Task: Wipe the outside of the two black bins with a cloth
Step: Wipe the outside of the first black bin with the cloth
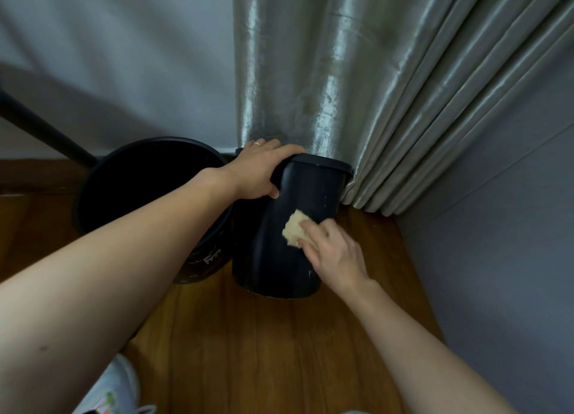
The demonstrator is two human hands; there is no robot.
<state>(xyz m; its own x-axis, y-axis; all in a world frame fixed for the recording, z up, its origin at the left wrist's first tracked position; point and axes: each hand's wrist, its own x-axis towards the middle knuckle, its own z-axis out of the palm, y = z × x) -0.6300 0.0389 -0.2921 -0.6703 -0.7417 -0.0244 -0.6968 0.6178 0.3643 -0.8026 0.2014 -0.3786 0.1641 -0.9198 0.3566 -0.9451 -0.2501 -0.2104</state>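
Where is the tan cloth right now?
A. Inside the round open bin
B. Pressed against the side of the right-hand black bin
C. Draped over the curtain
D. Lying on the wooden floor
B: the right hand presses the cloth against the bin wall, while the left hand holds its rim.

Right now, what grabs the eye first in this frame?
The right hand pressing a tan cloth against the side of the lidded black bin at centre, while the left hand grips its lid edge. Left of it stands an open black bin; behind hangs a shiny grey curtain.
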